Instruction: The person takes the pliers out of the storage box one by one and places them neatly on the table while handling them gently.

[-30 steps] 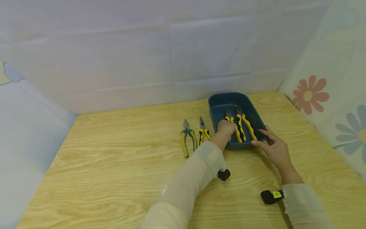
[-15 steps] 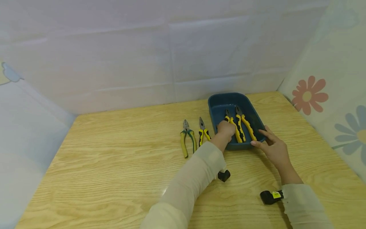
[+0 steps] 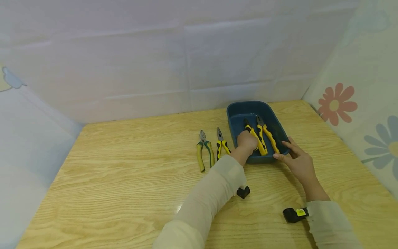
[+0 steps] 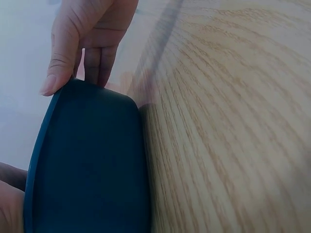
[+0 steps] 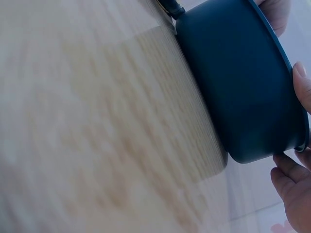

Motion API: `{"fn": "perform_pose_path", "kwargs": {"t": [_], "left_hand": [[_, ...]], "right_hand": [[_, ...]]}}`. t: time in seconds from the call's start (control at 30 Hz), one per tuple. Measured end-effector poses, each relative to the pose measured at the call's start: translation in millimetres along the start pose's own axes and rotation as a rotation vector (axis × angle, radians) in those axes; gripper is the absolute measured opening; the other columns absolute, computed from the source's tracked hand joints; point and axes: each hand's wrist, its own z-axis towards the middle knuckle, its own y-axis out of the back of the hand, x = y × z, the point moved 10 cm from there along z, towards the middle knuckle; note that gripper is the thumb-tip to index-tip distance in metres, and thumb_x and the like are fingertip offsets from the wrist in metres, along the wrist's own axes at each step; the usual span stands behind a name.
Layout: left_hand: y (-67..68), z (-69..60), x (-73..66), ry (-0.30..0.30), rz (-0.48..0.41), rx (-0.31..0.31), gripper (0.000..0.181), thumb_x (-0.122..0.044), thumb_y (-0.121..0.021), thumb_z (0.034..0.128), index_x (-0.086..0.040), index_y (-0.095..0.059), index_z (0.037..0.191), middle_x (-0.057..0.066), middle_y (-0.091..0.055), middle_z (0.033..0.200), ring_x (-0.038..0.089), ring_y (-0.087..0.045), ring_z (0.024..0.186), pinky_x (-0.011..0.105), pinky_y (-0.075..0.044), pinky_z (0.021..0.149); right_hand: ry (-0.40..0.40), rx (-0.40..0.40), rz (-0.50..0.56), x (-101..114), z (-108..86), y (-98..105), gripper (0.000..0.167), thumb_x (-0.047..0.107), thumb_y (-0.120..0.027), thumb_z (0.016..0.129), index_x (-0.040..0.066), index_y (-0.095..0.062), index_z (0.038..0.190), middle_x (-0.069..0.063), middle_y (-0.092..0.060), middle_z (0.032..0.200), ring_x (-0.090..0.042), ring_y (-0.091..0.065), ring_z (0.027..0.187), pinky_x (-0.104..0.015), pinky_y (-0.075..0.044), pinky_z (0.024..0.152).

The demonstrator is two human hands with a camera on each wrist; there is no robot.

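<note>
My left hand (image 3: pixel 247 141) reaches into the blue tray (image 3: pixel 253 160) with its fingers curled round the left pair of yellow-and-black pliers (image 3: pixel 248 127). Its fingertips and part of the handles are hidden beneath the hand. A second yellow-and-black pair of pliers (image 3: pixel 271 138) lies to the right in the tray. Outside the near right corner, my right hand (image 3: pixel 300 162) pinches the tray's rim, thumb on the near side and fingers round the right side. The right wrist view shows those fingers (image 5: pixel 291 177) against the tray wall.
Left of the tray, green-and-yellow pliers (image 3: pixel 200 157) and yellow-and-black long-nose pliers (image 3: pixel 220 135) lie on the wooden table (image 3: pixel 124 173). My left sleeve (image 3: pixel 199 204) passes in front of their handles. A pale wall covering (image 3: pixel 140 69) hangs behind the table.
My left hand has shifted slightly right, and the left pliers in the tray have turned, with their handles nearer the right pair. The right hand and the tray stay put.
</note>
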Motion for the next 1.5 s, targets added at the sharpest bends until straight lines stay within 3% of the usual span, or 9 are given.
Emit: {"fn": "perform_pose_path", "kwargs": {"t": [0.1,0.23,0.3,0.67,1.1,1.23,1.4,1.5], "left_hand": [[-0.9,-2.9,-2.7,-0.032,0.009,-0.004,0.031,-0.011,-0.057,0.0829,-0.011,-0.054,0.114,0.003,-0.055,0.102,0.015,-0.043,0.047,0.025,-0.035,0.039],[-1.5,-4.8,-5.4,-0.057,0.050,-0.018,0.013,-0.016,-0.061,0.0813,-0.007,-0.062,0.090,0.002,-0.056,0.082,0.015,-0.049,0.054,0.026,-0.041,0.045],[-1.5,-5.0,-7.5,-0.066,0.091,-0.031,0.013,-0.019,-0.062,0.0805,-0.007,-0.063,0.085,0.001,-0.055,0.077,0.015,-0.051,0.055,0.025,-0.043,0.047],[0.5,-4.6,-11.1,-0.060,0.110,-0.069,0.020,-0.025,-0.070,0.0731,-0.008,-0.062,0.079,0.002,-0.052,0.068,0.014,-0.050,0.053,0.025,-0.044,0.046],[5.4,-4.3,-2.7,0.012,0.043,-0.055,0.012,-0.018,-0.062,0.0795,-0.007,-0.059,0.080,0.003,-0.052,0.071,0.017,-0.050,0.053,0.028,-0.042,0.044],[5.8,-4.3,-0.4,0.032,0.032,-0.065,0.013,-0.019,-0.062,0.0793,-0.007,-0.059,0.082,0.003,-0.052,0.069,0.016,-0.049,0.049,0.028,-0.042,0.042],[7.7,-3.5,0.5,0.030,-0.060,-0.079,0.013,-0.013,-0.062,0.0789,-0.006,-0.058,0.088,0.004,-0.051,0.069,0.016,-0.038,0.042,0.027,-0.032,0.037],[9.7,-5.1,-1.3,0.004,-0.142,-0.086,0.022,-0.010,-0.063,0.0771,-0.006,-0.057,0.098,0.004,-0.053,0.079,0.016,-0.041,0.048,0.027,-0.033,0.039]], "right_hand": [[0.003,-0.002,-0.002,-0.5,0.8,0.3,0.065,0.040,-0.063,0.076,0.015,-0.039,0.131,0.015,-0.015,0.139,-0.025,-0.029,0.122,-0.001,-0.031,0.078],[0.003,-0.005,0.010,-0.8,1.6,0.8,0.065,0.039,-0.063,0.076,0.014,-0.039,0.131,0.014,-0.015,0.139,-0.024,-0.029,0.122,-0.001,-0.032,0.077],[0.006,-0.010,0.020,-0.1,1.7,1.7,0.065,0.038,-0.063,0.076,0.014,-0.039,0.131,0.013,-0.016,0.139,-0.023,-0.029,0.122,-0.001,-0.032,0.077],[0.014,-0.021,0.042,0.8,1.8,3.2,0.063,0.035,-0.064,0.077,0.014,-0.039,0.131,0.012,-0.017,0.139,-0.020,-0.028,0.123,-0.002,-0.032,0.079],[-0.021,0.045,0.025,24.6,-5.9,1.3,0.065,0.036,-0.062,0.078,0.008,-0.037,0.132,0.003,-0.015,0.142,-0.027,-0.027,0.122,-0.011,-0.036,0.085],[-0.026,0.043,0.003,21.4,-5.8,0.8,0.066,0.038,-0.062,0.077,0.009,-0.038,0.131,0.005,-0.015,0.141,-0.027,-0.028,0.122,-0.007,-0.035,0.082],[-0.023,0.033,-0.006,5.9,-1.2,-1.0,0.068,0.042,-0.062,0.076,0.012,-0.038,0.132,0.015,-0.014,0.139,-0.026,-0.029,0.122,-0.004,-0.034,0.079],[-0.019,0.032,-0.009,1.8,0.0,-1.3,0.068,0.043,-0.062,0.076,0.013,-0.038,0.132,0.017,-0.013,0.139,-0.027,-0.028,0.122,-0.005,-0.034,0.080]]}}
